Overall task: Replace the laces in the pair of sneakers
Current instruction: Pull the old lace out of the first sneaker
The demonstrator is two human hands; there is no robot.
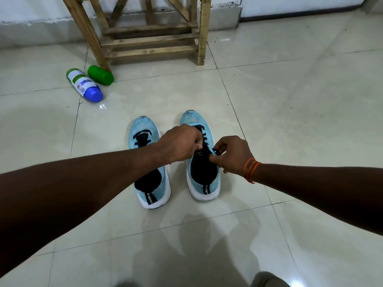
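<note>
floor (290,90): glossy pale tiles — wall (31,9): white | wooden stool (149,32) against it

No text is legible to me here; the label (81,81) on the blue-capped bottle (93,94) is too small to read.

Stool (149,38) top cropped, L sneaker (143,129) mid behind forearm (103,168), laces (204,139) part-hidden by fingers (222,143)

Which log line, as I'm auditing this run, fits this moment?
right sneaker; left hand grips black lace; right hand pinches black lace
</note>
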